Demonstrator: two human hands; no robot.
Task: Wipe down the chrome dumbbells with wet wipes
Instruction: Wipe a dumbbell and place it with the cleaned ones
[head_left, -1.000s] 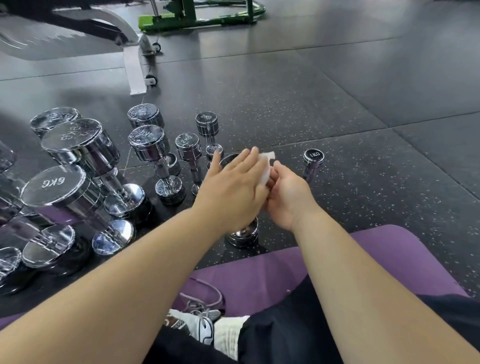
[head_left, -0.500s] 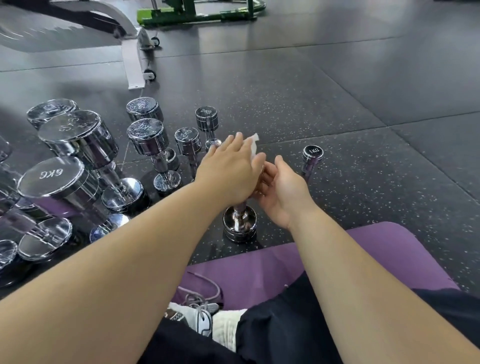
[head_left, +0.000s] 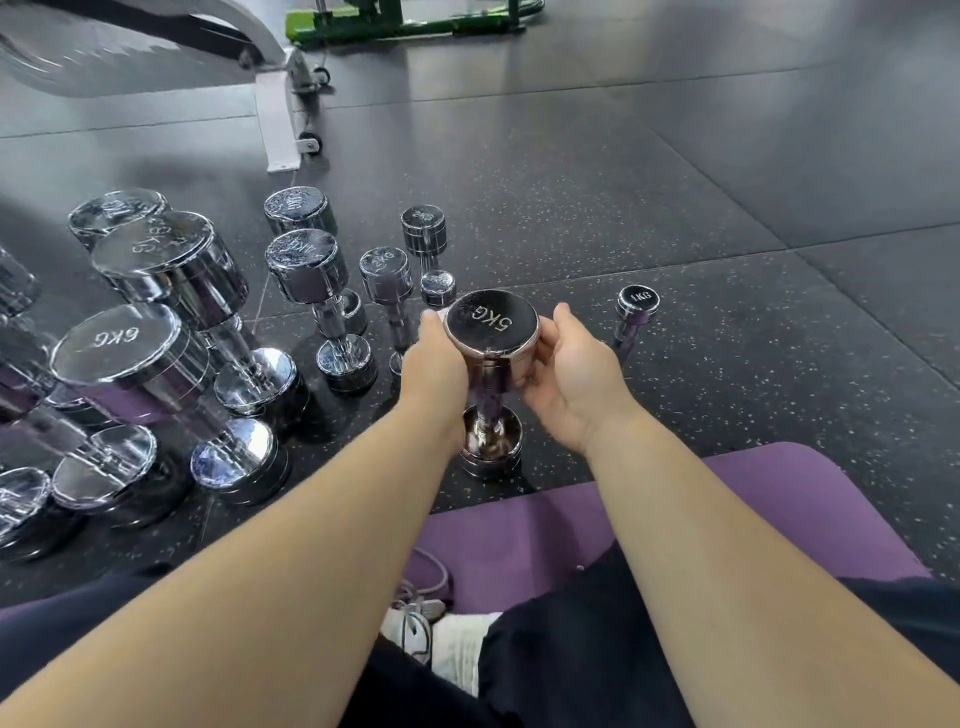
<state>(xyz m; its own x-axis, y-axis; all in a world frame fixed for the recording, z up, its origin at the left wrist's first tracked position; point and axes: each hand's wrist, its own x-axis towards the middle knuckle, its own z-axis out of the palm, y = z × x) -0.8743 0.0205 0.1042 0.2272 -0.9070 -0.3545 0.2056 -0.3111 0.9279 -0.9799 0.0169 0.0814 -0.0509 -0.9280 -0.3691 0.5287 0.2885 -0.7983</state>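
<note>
5kg dumbbell (head_left: 492, 327): centre frame, upright on floor (head_left: 675, 389), long axis vertical. hands flank its top head, equally near: left hand (head_left: 434, 364) curled round it, right hand (head_left: 571, 374) cupping it.

5KG dumbbell (head_left: 492, 325): shiny chrome, dark top face w/ pale lettering. 1KG dumbbell (head_left: 638, 301), right: black cap, white txt. Floor (head_left: 727, 364): dark grey w/ pale speckles. Mat (head_left: 779, 509), near: purple. Machine frame (head_left: 405, 26), far: bright green. Shorts (head_left: 571, 649): black. Sock (head_left: 460, 644): white.
</note>
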